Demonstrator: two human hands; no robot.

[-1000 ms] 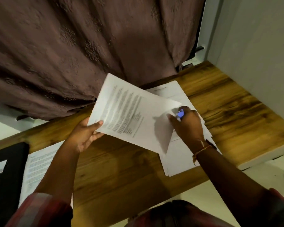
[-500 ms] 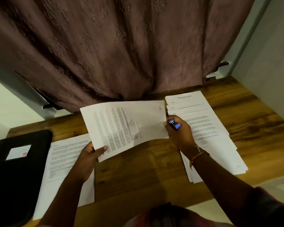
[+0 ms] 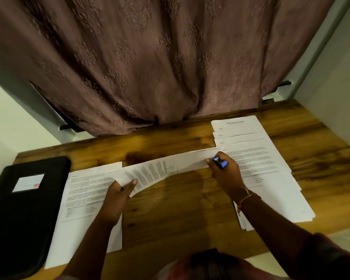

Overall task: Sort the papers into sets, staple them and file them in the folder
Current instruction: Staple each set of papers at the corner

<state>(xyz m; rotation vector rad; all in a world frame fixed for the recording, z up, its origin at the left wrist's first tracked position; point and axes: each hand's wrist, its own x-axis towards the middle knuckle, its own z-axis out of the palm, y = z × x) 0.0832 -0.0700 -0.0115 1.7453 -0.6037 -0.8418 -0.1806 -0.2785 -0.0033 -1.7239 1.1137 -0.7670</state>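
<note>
Left hand (image 3: 117,197) pinches sheet (image 3: 170,166) at one end — right hand (image 3: 226,175), at other end, grips stapler (image 3: 220,162).

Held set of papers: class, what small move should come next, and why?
Probably lower the held set onto the left pile: the left hand grips its end above that pile, and the right hand holds the stapler at the other end.

Only jewellery I can spot from here is a thin orange-red thread bracelet (image 3: 247,199) round the wrist behind the right hand (image 3: 226,174). The right sleeve (image 3: 335,259), down at 5 o'clock, is dark reddish, pattern too murky to call. Behind the left hand (image 3: 119,195) it's bare arm to the 7 o'clock edge. There's similar dark reddish clothing (image 3: 220,265) at 6 o'clock.
</note>
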